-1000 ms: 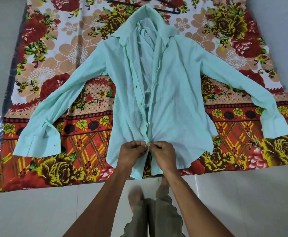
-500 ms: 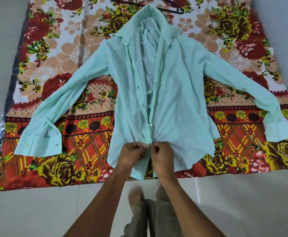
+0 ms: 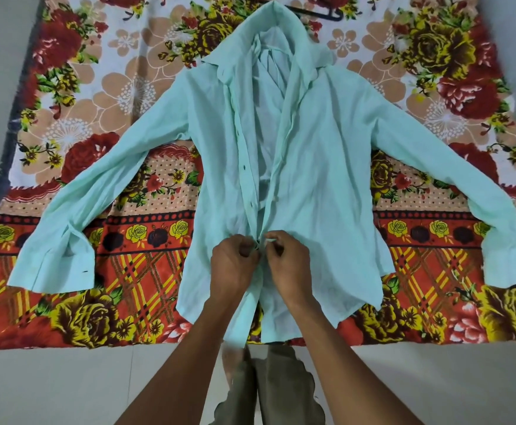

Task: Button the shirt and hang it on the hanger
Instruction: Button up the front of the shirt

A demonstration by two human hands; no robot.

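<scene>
A pale mint long-sleeved shirt (image 3: 327, 167) lies face up on a floral mat, sleeves spread to both sides and its front open from the collar down to my hands. My left hand (image 3: 235, 265) pinches the left placket edge low on the shirt. My right hand (image 3: 287, 262) pinches the right placket edge against it, fingers closed on the cloth. The two hands touch at the centre line. A dark hanger (image 3: 321, 12) lies beyond the collar, mostly hidden by the shirt and cut by the top edge.
The floral mat (image 3: 122, 96) covers the floor under the shirt, with its near edge just below the hem. Pale floor tiles (image 3: 66, 391) lie on the near side. My legs and a foot (image 3: 269, 388) show between my forearms.
Both hands have moved a little up the placket, away from the hem. The lower front now looks closed below them. The camera has leaned closer to the shirt.
</scene>
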